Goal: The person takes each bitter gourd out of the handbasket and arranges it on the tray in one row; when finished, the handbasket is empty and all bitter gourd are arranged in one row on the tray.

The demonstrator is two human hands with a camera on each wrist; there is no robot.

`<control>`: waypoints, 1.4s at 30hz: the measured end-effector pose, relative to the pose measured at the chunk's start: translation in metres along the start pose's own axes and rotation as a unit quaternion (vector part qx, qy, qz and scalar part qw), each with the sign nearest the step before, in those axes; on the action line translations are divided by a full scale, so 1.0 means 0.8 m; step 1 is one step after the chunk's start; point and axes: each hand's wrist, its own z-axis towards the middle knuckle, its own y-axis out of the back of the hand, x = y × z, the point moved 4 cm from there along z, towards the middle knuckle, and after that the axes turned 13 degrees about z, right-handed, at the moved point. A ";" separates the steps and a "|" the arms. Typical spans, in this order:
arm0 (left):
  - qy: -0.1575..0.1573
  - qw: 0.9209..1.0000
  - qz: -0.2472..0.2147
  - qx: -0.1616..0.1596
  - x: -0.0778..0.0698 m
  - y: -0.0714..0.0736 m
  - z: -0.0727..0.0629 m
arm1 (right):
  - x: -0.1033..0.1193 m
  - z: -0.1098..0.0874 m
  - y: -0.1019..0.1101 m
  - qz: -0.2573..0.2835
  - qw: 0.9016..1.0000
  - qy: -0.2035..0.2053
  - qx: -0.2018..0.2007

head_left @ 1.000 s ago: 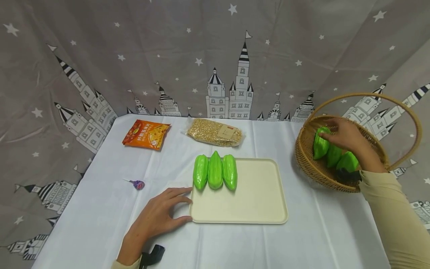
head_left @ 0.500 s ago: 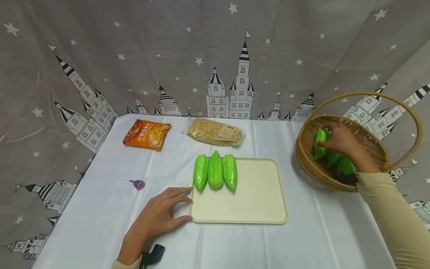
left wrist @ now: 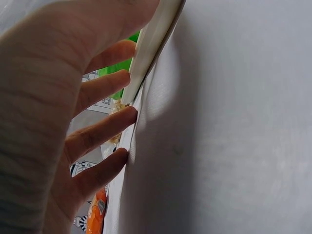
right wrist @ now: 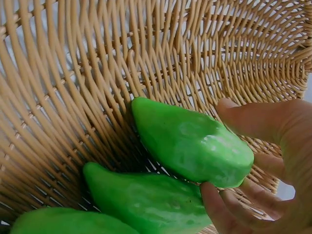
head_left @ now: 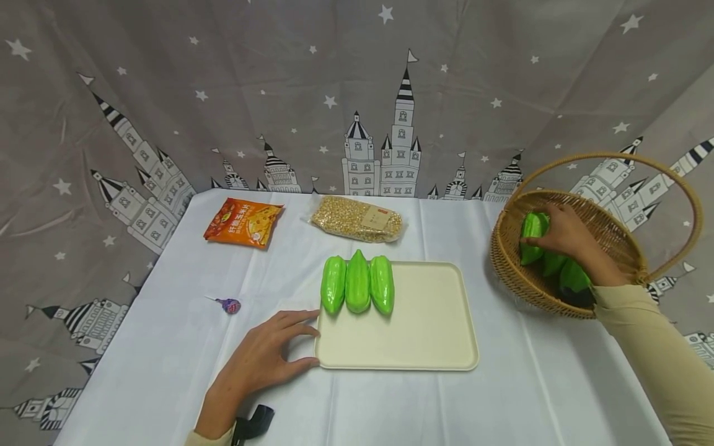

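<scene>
My right hand (head_left: 570, 234) reaches into a wicker basket (head_left: 515, 282) at the right and pinches a bright green, ridged gourd (head_left: 532, 238) between thumb and fingers. In the right wrist view that gourd (right wrist: 190, 141) lies against the woven wall, beside a second gourd (right wrist: 146, 197) and a third gourd (right wrist: 68, 222). Fingers spread, my left hand (head_left: 266, 353) rests its fingertips along the left edge of a cream tray (head_left: 429, 316). Three similar gourds (head_left: 358, 285) lie side by side at that tray's upper left.
Behind the tray lies a clear bag of corn kernels (head_left: 357, 219). An orange snack packet (head_left: 243, 223) is at the back left, and a purple-wrapped lollipop (head_left: 229, 305) lies left of the tray. The basket's tall handle (head_left: 694, 210) arches over its opening.
Inside the basket, my right hand has shifted slightly down and its thumb and fingers have closed about the gourd nearest the left wall. The left hand and tray have stayed still.
</scene>
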 end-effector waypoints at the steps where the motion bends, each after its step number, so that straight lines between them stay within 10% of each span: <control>1: 0.001 1.000 0.000 0.000 0.000 0.000 0.000 | 0.000 0.000 0.000 0.000 1.000 -0.001 -0.001; 42: 0.001 1.000 0.003 -0.002 0.000 0.001 -0.001 | 0.045 -0.030 0.042 0.007 0.994 0.102 -0.035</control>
